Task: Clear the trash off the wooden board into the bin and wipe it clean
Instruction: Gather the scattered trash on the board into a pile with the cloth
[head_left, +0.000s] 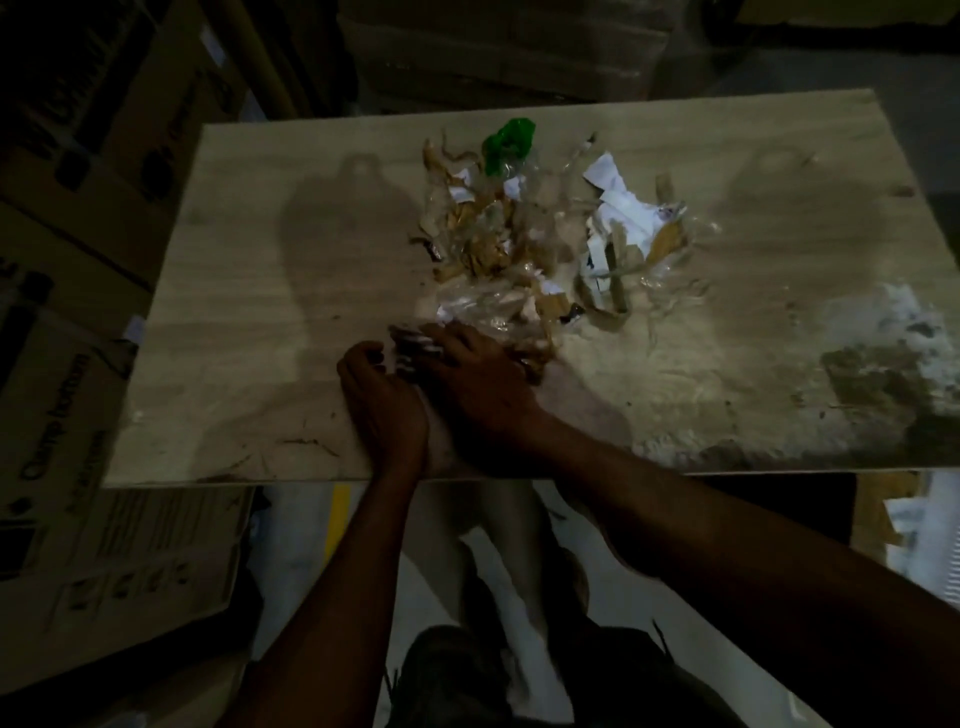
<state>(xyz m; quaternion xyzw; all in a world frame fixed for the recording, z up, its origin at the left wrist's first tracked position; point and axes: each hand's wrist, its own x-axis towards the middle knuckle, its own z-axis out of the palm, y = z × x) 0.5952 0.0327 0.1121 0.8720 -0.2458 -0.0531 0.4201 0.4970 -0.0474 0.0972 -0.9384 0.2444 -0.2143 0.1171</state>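
A heap of trash (524, 244) lies in the middle of the wooden board (260, 291): brown tape strips, clear plastic film, torn white paper (618, 208) and a green plastic scrap (509, 143). My left hand (382, 400) rests curled at the near edge of the heap, with a crumpled scrap (410, 351) between it and my right hand. My right hand (478, 379) lies palm down over the heap's near edge, fingers on plastic film. Whether either hand grips the scrap is unclear in the dim, blurred view.
A white and dark smear (878, 364) covers the board's right side. Cardboard boxes (78, 322) stand along the left and behind the board. Paper scraps (914, 525) lie in a container below the board's right corner. My legs are under the near edge.
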